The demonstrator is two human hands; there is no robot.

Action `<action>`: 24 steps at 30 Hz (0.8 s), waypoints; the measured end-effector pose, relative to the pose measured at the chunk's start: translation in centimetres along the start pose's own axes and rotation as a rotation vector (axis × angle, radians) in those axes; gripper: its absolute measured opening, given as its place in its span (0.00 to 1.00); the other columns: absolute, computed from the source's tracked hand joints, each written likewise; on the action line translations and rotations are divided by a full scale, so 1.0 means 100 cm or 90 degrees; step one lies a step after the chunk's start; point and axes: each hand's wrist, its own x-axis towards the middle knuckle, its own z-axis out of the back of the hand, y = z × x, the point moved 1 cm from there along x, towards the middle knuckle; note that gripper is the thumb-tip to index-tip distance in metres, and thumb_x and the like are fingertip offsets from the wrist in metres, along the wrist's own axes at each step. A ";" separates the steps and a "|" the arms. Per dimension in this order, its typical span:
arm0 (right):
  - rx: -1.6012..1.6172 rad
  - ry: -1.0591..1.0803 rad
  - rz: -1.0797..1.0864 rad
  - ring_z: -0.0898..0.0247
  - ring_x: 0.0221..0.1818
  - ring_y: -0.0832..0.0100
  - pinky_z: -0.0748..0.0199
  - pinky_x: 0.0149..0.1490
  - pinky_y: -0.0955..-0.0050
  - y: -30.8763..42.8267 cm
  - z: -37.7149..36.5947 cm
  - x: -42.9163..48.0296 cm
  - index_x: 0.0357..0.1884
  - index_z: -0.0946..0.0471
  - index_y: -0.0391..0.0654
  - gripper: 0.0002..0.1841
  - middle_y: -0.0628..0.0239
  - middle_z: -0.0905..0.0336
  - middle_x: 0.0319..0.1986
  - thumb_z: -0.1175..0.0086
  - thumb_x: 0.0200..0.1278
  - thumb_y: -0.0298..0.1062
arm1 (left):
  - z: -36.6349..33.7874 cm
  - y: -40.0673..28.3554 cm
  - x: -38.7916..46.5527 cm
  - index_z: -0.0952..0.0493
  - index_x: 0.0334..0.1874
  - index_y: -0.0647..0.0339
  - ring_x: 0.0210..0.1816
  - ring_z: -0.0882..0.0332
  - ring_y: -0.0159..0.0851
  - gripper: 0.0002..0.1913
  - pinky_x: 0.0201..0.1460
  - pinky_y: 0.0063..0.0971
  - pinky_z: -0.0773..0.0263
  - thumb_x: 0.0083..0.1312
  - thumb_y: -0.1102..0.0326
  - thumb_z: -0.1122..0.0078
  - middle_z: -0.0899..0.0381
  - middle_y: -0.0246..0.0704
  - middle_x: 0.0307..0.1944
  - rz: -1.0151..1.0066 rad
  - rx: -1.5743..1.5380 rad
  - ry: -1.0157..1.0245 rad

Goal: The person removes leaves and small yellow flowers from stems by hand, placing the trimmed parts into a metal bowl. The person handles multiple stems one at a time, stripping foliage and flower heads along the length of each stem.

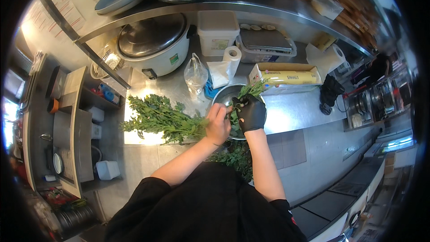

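Note:
My right hand (pixel 251 112), in a black glove, is closed on a leafy green stem (pixel 254 88) above a round metal bowl (pixel 217 96). My bare left hand (pixel 218 124) is beside it at the bowl's left side, its thumb and forefinger pinched near the same stem; what they pinch is too small to tell. Leaves lie inside the bowl, partly hidden by my hands. A large bunch of leafy green stems (pixel 164 117) lies on the steel table to the left, its stem ends close to my left hand. More greenery (pixel 235 158) is below the table edge, near my body.
Along the table's back stand a large rice cooker (pixel 153 47), a lidded white tub (pixel 218 33), a tied plastic bag (pixel 195 75), a paper roll (pixel 232 57) and a box of film (pixel 289 75). A steel shelf (pixel 215 6) hangs above. Another person (pixel 376 67) is at the far right.

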 end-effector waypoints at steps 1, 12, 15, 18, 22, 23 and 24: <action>-0.055 0.027 -0.004 0.14 0.34 0.49 0.17 0.41 0.55 -0.002 -0.001 0.001 0.32 0.14 0.42 0.12 0.51 0.13 0.30 0.30 0.56 0.41 | -0.002 0.001 -0.002 0.24 0.40 0.67 0.39 0.21 0.52 0.16 0.41 0.40 0.26 0.50 0.87 0.37 0.24 0.43 0.37 -0.002 0.003 0.001; 0.032 0.017 -0.025 0.17 0.32 0.48 0.20 0.41 0.55 -0.011 -0.011 -0.009 0.32 0.13 0.41 0.10 0.52 0.14 0.29 0.34 0.53 0.37 | -0.005 -0.002 -0.013 0.23 0.38 0.65 0.38 0.22 0.52 0.12 0.39 0.41 0.27 0.53 0.85 0.38 0.24 0.41 0.38 0.041 0.020 -0.010; -0.004 0.063 -0.055 0.17 0.33 0.49 0.19 0.41 0.57 -0.012 -0.002 -0.007 0.35 0.12 0.43 0.10 0.53 0.13 0.33 0.34 0.53 0.36 | -0.007 -0.002 -0.012 0.23 0.37 0.64 0.37 0.22 0.51 0.10 0.38 0.40 0.27 0.55 0.84 0.36 0.24 0.41 0.37 0.035 0.024 -0.010; 0.013 0.065 0.082 0.16 0.33 0.52 0.19 0.42 0.60 -0.012 0.006 -0.004 0.37 0.11 0.43 0.09 0.52 0.12 0.36 0.36 0.56 0.32 | -0.010 0.000 -0.010 0.23 0.37 0.64 0.37 0.22 0.50 0.09 0.37 0.37 0.28 0.58 0.82 0.35 0.25 0.41 0.36 0.043 -0.031 -0.029; 0.198 -0.049 0.178 0.18 0.29 0.62 0.23 0.37 0.64 -0.015 -0.003 -0.010 0.38 0.12 0.40 0.07 0.55 0.12 0.33 0.40 0.64 0.28 | -0.015 0.007 -0.003 0.25 0.37 0.63 0.37 0.23 0.42 0.07 0.36 0.31 0.29 0.65 0.76 0.32 0.25 0.37 0.35 0.137 -0.194 -0.046; 0.265 -0.063 0.168 0.19 0.27 0.65 0.24 0.35 0.66 -0.019 -0.008 -0.012 0.38 0.13 0.40 0.07 0.56 0.13 0.31 0.41 0.66 0.28 | -0.016 0.009 -0.002 0.25 0.37 0.61 0.37 0.24 0.39 0.08 0.35 0.29 0.30 0.67 0.73 0.32 0.24 0.34 0.35 0.197 -0.251 -0.025; 0.417 -0.036 0.031 0.21 0.26 0.68 0.26 0.33 0.68 -0.027 -0.015 -0.014 0.38 0.13 0.39 0.06 0.59 0.13 0.30 0.41 0.66 0.28 | -0.017 0.010 -0.001 0.26 0.37 0.60 0.37 0.24 0.35 0.09 0.34 0.27 0.31 0.69 0.70 0.32 0.23 0.31 0.35 0.253 -0.308 -0.005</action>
